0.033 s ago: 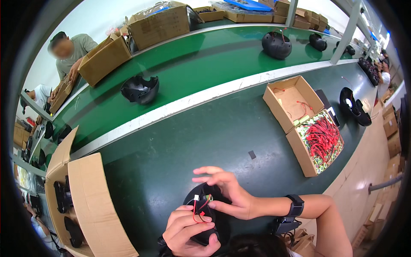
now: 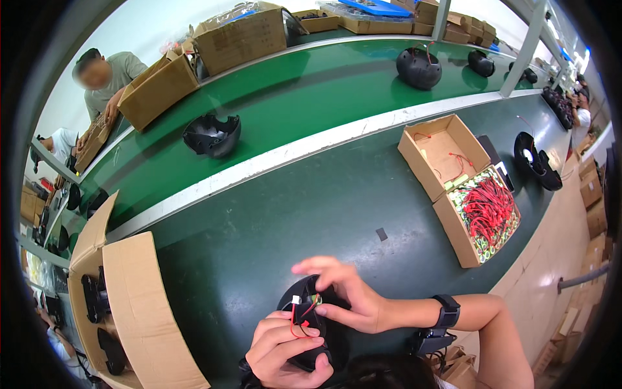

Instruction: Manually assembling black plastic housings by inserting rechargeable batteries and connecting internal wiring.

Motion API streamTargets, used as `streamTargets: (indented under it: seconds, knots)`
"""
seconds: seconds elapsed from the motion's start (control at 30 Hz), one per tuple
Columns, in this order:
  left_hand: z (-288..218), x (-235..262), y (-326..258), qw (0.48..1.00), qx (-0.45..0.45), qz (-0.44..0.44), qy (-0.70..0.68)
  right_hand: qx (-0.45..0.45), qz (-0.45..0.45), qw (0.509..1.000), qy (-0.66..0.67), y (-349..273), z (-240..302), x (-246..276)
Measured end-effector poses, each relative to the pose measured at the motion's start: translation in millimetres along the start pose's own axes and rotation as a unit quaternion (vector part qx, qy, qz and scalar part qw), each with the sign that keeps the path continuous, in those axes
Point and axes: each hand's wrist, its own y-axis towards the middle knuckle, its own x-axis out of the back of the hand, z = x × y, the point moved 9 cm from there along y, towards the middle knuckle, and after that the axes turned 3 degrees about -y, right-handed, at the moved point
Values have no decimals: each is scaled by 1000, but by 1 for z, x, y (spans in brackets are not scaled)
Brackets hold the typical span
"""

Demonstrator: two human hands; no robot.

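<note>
A round black plastic housing (image 2: 310, 337) sits low at the near edge of the dark green table (image 2: 259, 220). My left hand (image 2: 282, 353) grips it from below and the side. Thin red and black wires with a small white plug (image 2: 302, 310) come out of its top. My right hand (image 2: 346, 295) reaches in from the right and pinches these wires over the housing, its other fingers spread. A black watch (image 2: 446, 312) is on my right wrist.
Two joined open cartons lie to the right: one (image 2: 483, 217) full of green packs with red wires, one (image 2: 440, 152) nearly empty. A carton of black parts (image 2: 129, 311) stands at the left. Black shells (image 2: 212, 135) (image 2: 419, 67) ride the green belt; a person (image 2: 107, 74) works beyond it.
</note>
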Motion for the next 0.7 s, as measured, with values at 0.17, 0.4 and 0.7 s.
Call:
streamTargets:
  seconds: [0.17, 0.4, 0.7]
  knots:
    - [9, 1, -15, 999, 0, -20, 48, 61, -8, 993, -105, 1, 15, 2]
    - [-2, -2, 2, 1000, -4, -1, -4, 104, -40, 971, -212, -1, 30, 8]
    - [-3, -2, 5, 1000, -13, 8, -3, 158, -22, 952, -260, -2, 37, 5]
